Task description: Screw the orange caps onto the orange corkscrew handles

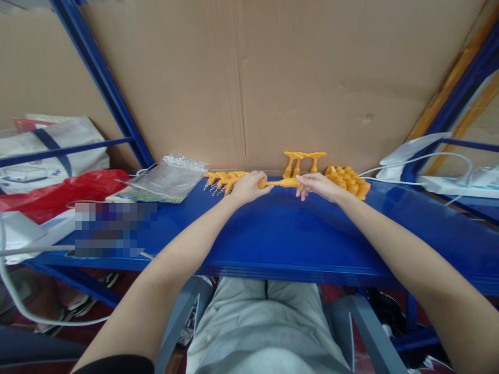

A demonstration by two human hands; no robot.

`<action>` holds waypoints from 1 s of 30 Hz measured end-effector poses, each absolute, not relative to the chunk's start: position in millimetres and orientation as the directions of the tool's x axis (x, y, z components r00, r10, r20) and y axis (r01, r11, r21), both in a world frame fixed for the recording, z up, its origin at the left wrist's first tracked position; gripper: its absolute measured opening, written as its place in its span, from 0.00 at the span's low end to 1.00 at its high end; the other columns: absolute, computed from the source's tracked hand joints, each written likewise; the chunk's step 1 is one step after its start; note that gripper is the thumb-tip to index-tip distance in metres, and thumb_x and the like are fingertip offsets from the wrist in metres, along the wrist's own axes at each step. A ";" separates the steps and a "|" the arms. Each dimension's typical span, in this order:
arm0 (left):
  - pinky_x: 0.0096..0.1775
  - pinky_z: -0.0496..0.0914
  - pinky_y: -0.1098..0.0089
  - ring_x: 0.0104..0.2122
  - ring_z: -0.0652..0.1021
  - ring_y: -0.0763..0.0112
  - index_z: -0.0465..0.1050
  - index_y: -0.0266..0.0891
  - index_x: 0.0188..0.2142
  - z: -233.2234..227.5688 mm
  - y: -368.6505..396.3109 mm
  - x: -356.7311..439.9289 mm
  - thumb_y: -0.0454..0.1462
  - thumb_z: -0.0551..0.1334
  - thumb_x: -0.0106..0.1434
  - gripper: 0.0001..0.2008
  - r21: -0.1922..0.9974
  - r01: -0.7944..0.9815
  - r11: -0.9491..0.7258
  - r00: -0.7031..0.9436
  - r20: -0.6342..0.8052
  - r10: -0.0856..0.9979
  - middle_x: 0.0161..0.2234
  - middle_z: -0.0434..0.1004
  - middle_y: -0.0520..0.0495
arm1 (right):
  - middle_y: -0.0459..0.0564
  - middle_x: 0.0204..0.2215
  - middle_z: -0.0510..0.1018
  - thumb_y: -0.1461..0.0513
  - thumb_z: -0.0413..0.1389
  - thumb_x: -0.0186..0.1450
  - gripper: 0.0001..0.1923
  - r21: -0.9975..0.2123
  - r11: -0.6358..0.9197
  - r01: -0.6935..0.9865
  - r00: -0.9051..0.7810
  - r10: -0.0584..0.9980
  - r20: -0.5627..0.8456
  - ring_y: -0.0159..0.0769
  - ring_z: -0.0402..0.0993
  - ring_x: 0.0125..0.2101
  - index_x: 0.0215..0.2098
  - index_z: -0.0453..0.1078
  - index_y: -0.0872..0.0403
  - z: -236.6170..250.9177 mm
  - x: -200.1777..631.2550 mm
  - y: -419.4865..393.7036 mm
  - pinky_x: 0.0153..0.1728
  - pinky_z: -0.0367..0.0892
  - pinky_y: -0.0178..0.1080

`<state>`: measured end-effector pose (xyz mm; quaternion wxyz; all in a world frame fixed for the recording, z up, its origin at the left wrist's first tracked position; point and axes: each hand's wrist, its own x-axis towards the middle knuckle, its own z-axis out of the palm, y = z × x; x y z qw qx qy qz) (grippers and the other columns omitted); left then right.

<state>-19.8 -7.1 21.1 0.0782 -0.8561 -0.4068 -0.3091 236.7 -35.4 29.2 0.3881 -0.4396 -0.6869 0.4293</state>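
Observation:
Over the far part of the blue table, a yellow plastic piece with a ridged shaft [277,183] lies level between my two hands. My left hand [248,188] is closed around its left end. At its right end, the thumb and forefinger of my right hand [317,186] pinch it, the other fingers hanging loose. Beside my left hand is a group of yellow pieces [224,179] with wavy metal shafts [213,191]. Several yellow T-shaped pieces [298,162] stand upright behind my right hand. A tight cluster of yellow pieces [348,181] sits just right of it.
A blue metal table [268,239] spans the front, with a cardboard wall [241,93] behind. To the left are a clear plastic bag [175,176], a red bag [89,189] and a white bag [78,145]. White cables [405,158] run on the right.

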 end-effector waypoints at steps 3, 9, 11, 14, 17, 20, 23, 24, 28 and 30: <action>0.39 0.70 0.67 0.37 0.79 0.62 0.74 0.39 0.39 22.4 -10.0 -18.2 0.44 0.65 0.63 0.11 0.104 0.732 -0.673 0.479 0.624 0.617 0.37 0.79 0.44 | 0.54 0.15 0.76 0.43 0.52 0.71 0.30 -0.935 0.176 0.308 -0.276 0.957 0.089 0.32 0.71 0.14 0.23 0.69 0.56 27.1 233.2 -34.0 0.18 0.63 0.33; 0.40 0.70 0.66 0.36 0.78 0.62 0.74 0.39 0.37 22.4 -7.2 -17.6 0.44 0.65 0.63 0.11 0.144 0.734 -0.664 0.448 0.632 0.632 0.34 0.79 0.45 | 0.54 0.17 0.77 0.37 0.45 0.70 0.34 -0.931 0.097 0.352 -0.227 0.974 0.016 0.32 0.71 0.13 0.25 0.69 0.56 28.3 232.1 -34.5 0.14 0.60 0.32; 0.39 0.70 0.66 0.35 0.78 0.63 0.74 0.39 0.37 21.4 -4.7 -18.1 0.44 0.65 0.63 0.11 0.161 0.735 -0.659 0.434 0.635 0.639 0.33 0.79 0.46 | 0.56 0.25 0.82 0.40 0.50 0.70 0.29 -0.939 0.085 0.334 -0.246 0.969 0.001 0.32 0.74 0.16 0.32 0.72 0.56 29.6 234.9 -35.4 0.15 0.64 0.33; 0.38 0.69 0.67 0.35 0.78 0.62 0.74 0.39 0.36 20.3 -2.4 -18.9 0.44 0.65 0.62 0.11 0.171 0.745 -0.645 0.416 0.637 0.649 0.32 0.79 0.46 | 0.55 0.38 0.85 0.53 0.62 0.68 0.14 -0.957 0.119 0.265 -0.281 0.959 0.041 0.31 0.79 0.23 0.45 0.71 0.55 29.3 238.9 -35.1 0.22 0.70 0.32; 0.38 0.69 0.66 0.35 0.79 0.61 0.74 0.39 0.36 20.4 -3.6 -19.3 0.44 0.66 0.62 0.11 0.156 0.755 -0.636 0.419 0.632 0.652 0.33 0.80 0.45 | 0.52 0.39 0.85 0.61 0.65 0.65 0.14 -0.963 0.177 0.202 -0.262 0.957 0.121 0.29 0.79 0.24 0.47 0.69 0.53 27.6 239.5 -34.0 0.27 0.72 0.32; 0.39 0.70 0.66 0.36 0.79 0.61 0.74 0.39 0.37 21.1 -6.9 -18.9 0.45 0.66 0.62 0.11 0.128 0.751 -0.648 0.440 0.635 0.635 0.35 0.80 0.44 | 0.52 0.29 0.84 0.56 0.63 0.68 0.11 -0.962 0.189 0.198 -0.261 0.956 0.134 0.29 0.77 0.21 0.36 0.69 0.55 28.5 235.9 -35.2 0.25 0.71 0.32; 0.39 0.70 0.66 0.37 0.79 0.61 0.74 0.39 0.38 21.1 -8.8 -18.6 0.45 0.65 0.62 0.12 0.116 0.746 -0.656 0.450 0.638 0.625 0.35 0.80 0.44 | 0.52 0.20 0.80 0.47 0.59 0.68 0.22 -0.955 0.177 0.236 -0.244 0.962 0.118 0.30 0.73 0.16 0.27 0.67 0.55 31.9 229.8 -38.5 0.19 0.67 0.31; 0.39 0.70 0.66 0.37 0.79 0.61 0.74 0.39 0.38 20.9 -8.7 -18.5 0.45 0.65 0.62 0.12 0.116 0.748 -0.654 0.447 0.641 0.624 0.35 0.80 0.44 | 0.52 0.18 0.78 0.45 0.58 0.68 0.24 -0.953 0.174 0.249 -0.230 0.966 0.117 0.30 0.72 0.15 0.25 0.67 0.55 32.9 227.8 -39.4 0.17 0.65 0.30; 0.38 0.70 0.67 0.36 0.79 0.62 0.74 0.40 0.38 19.3 -5.7 -18.7 0.46 0.65 0.63 0.12 0.116 0.746 -0.655 0.432 0.664 0.610 0.35 0.80 0.45 | 0.53 0.17 0.78 0.39 0.53 0.67 0.29 -0.942 0.160 0.294 -0.201 0.974 0.103 0.30 0.71 0.14 0.24 0.67 0.54 34.7 225.8 -40.5 0.14 0.62 0.30; 0.38 0.70 0.67 0.36 0.79 0.63 0.74 0.40 0.37 18.8 -4.0 -18.9 0.47 0.65 0.62 0.13 0.123 0.746 -0.654 0.424 0.670 0.610 0.34 0.80 0.45 | 0.54 0.23 0.82 0.41 0.55 0.68 0.26 -0.940 0.168 0.297 -0.226 0.969 0.101 0.30 0.73 0.16 0.29 0.69 0.55 34.7 228.9 -40.1 0.15 0.64 0.30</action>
